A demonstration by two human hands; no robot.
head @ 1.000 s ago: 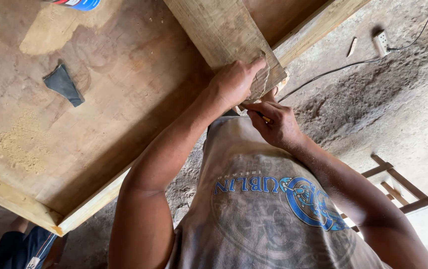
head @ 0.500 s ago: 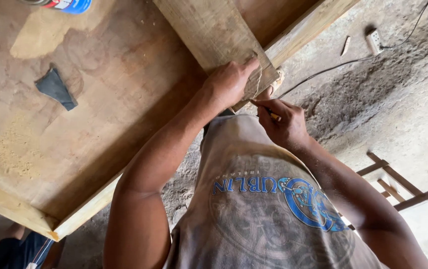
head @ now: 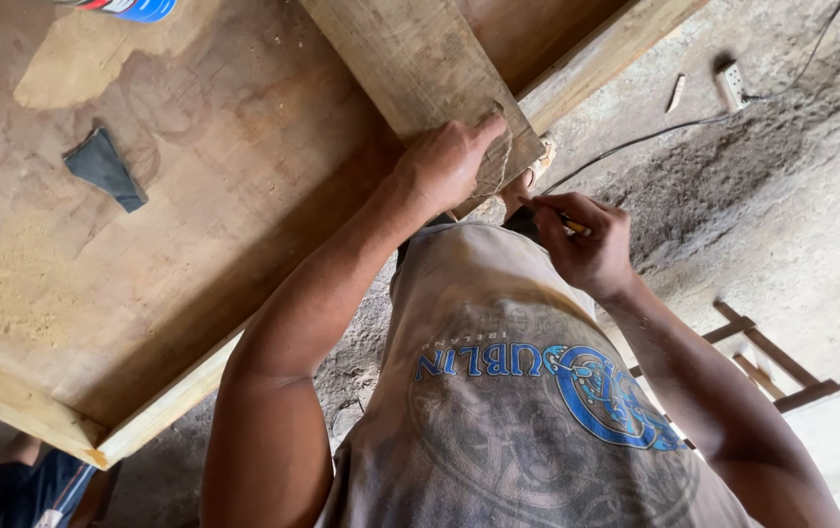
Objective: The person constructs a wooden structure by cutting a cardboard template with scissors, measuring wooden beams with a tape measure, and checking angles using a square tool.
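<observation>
Since a second ago the right hand [head: 584, 244] has drawn a little away from the end of the wooden plank [head: 420, 68] and now sits just below it, fingers pinched on a pencil [head: 574, 228]. The left hand [head: 444, 161] has stayed pressed flat on the plank's near end, fingers spread over the wood, gripping nothing.

The plank lies slanted across a large brown workbench [head: 195, 244] framed with pale timber, its end jutting past the bench edge. On the bench, well away from the plank, lie one dark scrap of sandpaper [head: 105, 168], patches of sawdust [head: 9, 293], and one red and blue can [head: 127, 8] at the far edge.

Beyond the bench is a rough grey dirt floor [head: 782, 196]. On it, near the plank's end, runs one black cable [head: 635, 142] to one white power strip [head: 731, 86]. One small wooden frame [head: 772, 362] stands further off, beside the right forearm.
</observation>
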